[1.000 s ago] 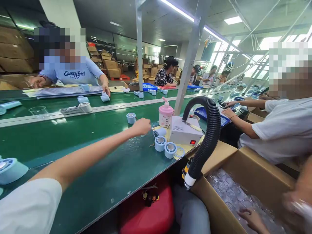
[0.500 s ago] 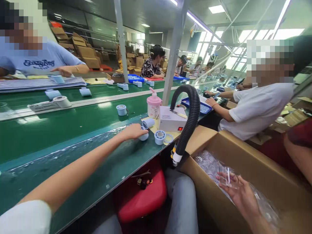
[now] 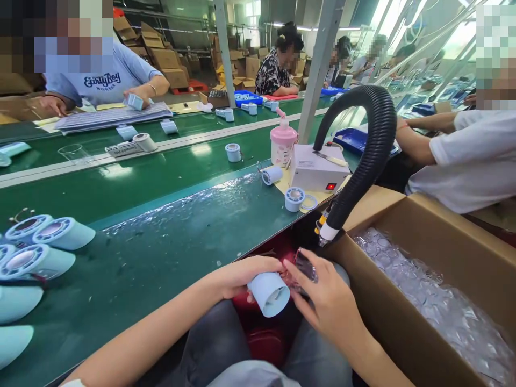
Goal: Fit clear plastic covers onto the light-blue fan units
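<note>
pale-blue cup (image 3: 269, 293) between both hands, clear of table edge (image 3: 258, 248)

pale blue round housing (image 3: 269, 293) in my left hand (image 3: 242, 275), clear plastic cap (image 3: 305, 267) at my right hand (image 3: 326, 301). dark green belt (image 3: 169, 236) with a white stripe. black ribbed hose (image 3: 373, 145), white tip. white box (image 3: 318, 169) with red lit switch. pink pump bottle (image 3: 282, 144). brown carton (image 3: 439, 242) of clear pieces. more pale blue housings (image 3: 40, 247) with grey centres. red stool (image 3: 262, 333) under grey trousers.
</note>
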Demonstrator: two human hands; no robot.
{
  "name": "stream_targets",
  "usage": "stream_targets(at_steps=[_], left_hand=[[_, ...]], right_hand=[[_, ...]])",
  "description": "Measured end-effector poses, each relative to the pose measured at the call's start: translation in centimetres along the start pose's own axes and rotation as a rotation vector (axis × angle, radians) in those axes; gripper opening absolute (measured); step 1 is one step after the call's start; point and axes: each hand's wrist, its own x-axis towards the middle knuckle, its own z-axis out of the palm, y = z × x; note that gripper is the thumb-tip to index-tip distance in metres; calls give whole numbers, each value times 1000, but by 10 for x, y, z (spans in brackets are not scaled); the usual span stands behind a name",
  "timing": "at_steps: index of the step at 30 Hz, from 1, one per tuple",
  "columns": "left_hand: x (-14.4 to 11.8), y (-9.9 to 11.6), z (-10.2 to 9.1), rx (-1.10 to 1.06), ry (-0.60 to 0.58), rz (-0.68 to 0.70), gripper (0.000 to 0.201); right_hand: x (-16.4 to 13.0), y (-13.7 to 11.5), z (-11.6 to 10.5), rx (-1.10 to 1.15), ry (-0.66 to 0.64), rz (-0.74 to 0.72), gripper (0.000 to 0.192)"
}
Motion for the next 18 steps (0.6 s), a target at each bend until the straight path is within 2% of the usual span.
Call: stream_targets(at_steps=[2,3,5,7,8,11,14,18], left_hand=[[-6,4,5,76,12,38,30],[-10,6,7,162,37,98,25],[-17,9,11,423,123,286,17],[-20,7,13,666,214,475,21],[-20,4,14,727,239,540,31],[-14,-8,11,716,244,632,62],[-7,-19,5,749,228,703,67],[-5,-22,1,755,84,731,71]], right_hand=[[3,0,0,58,-112,104,41],[3,1,-1,133,-180,147,34],[2,2,-6,328,-292,229,23],[2,2,-12,521,-344,307,13],[3,1,-14,595,-342,346,6],[6,-2,-20,696,-287,428,24],[8,-3,-20,768,-225,513,31],[8,2,-15,990,-109,673,32]])
